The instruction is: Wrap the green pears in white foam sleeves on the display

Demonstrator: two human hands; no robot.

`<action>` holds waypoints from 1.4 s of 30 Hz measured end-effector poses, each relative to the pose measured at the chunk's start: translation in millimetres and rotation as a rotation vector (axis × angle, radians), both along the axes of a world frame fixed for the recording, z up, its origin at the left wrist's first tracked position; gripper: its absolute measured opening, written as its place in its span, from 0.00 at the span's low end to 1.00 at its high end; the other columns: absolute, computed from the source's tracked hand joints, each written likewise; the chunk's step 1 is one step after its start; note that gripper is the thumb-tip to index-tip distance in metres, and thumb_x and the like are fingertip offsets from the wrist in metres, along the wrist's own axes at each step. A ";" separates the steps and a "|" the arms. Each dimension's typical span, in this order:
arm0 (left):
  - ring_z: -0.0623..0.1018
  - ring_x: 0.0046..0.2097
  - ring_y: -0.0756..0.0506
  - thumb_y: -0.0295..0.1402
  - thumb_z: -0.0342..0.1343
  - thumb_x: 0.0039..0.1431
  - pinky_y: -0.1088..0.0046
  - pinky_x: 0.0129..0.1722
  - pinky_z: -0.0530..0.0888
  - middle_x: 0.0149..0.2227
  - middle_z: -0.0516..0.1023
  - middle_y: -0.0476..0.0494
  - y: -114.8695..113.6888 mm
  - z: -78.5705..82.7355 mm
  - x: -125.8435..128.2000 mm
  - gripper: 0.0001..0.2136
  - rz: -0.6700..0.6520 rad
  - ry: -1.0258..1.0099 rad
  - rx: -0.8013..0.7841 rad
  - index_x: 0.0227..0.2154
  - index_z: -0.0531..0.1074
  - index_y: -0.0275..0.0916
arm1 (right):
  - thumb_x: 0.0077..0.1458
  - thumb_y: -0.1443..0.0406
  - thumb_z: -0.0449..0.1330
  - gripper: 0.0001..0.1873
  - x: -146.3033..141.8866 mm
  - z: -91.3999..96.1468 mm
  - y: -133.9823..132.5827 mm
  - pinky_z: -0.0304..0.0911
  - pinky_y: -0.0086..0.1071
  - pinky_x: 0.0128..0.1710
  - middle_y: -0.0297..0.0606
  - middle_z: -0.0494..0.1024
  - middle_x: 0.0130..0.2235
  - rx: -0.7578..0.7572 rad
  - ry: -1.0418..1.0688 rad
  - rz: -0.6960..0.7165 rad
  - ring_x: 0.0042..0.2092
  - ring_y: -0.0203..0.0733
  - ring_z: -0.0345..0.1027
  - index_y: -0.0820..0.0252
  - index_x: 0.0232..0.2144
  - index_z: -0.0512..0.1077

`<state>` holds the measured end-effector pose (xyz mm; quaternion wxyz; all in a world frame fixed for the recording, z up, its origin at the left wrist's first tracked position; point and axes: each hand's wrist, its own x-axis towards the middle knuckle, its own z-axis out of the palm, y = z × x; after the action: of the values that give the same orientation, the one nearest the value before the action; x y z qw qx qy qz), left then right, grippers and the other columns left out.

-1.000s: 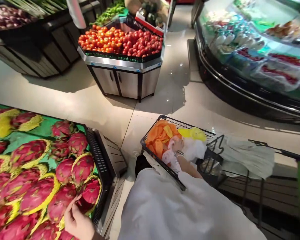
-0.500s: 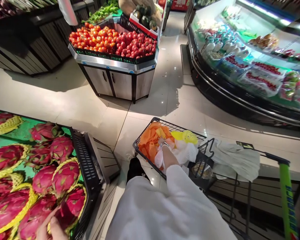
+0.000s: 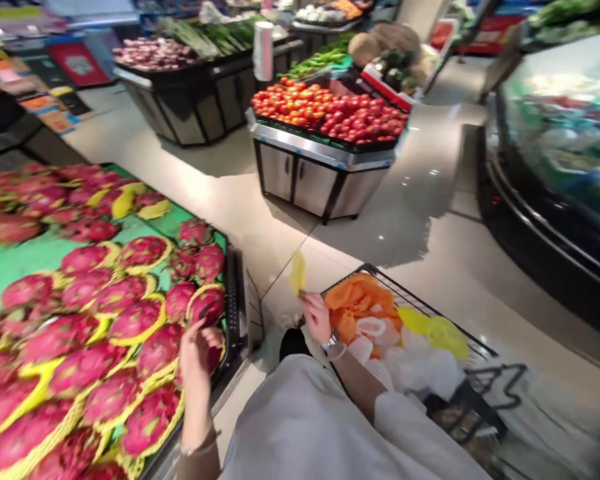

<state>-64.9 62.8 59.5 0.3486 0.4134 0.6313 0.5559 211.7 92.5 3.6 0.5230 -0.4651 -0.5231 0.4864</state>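
Note:
My left hand (image 3: 196,357) is over the right edge of the dragon fruit display, its fingers apart and slightly bent. It lies against or just above a dragon fruit (image 3: 215,355) partly hidden by the hand. Close ahead of it is another dragon fruit (image 3: 207,303) in a yellow foam net. My right hand (image 3: 316,317), with a band at the wrist, pinches a yellow foam net sleeve (image 3: 298,272) that sticks up from the fingers. That hand is beside the left rim of a cart basket holding orange foam nets (image 3: 363,300), white foam nets (image 3: 410,367) and yellow foam nets (image 3: 447,337).
Rows of dragon fruit (image 3: 85,360) fill the stand at left, edged by a black crate wall (image 3: 235,287). Ahead stands a tomato stand (image 3: 325,157). A curved refrigerated case (image 3: 535,227) is at right. Tiled floor (image 3: 285,243) runs between them.
My right hand has come out of the cart basket, moving left with a yellow foam net. My left hand has moved up and right along the dragon fruits. The view has turned left.

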 end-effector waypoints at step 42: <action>0.78 0.41 0.47 0.30 0.63 0.51 0.70 0.42 0.76 0.39 0.77 0.45 -33.9 -1.4 -12.4 0.11 0.659 -1.017 0.238 0.37 0.70 0.39 | 0.54 0.57 0.54 0.16 -197.2 25.8 102.4 0.68 0.49 0.57 0.41 0.80 0.51 -0.914 0.394 1.124 0.55 0.45 0.73 0.51 0.43 0.74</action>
<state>-77.3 28.9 58.1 0.3677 -0.0840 0.4142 0.8284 14.6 194.9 29.4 0.0345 -0.2031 -0.3244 0.9232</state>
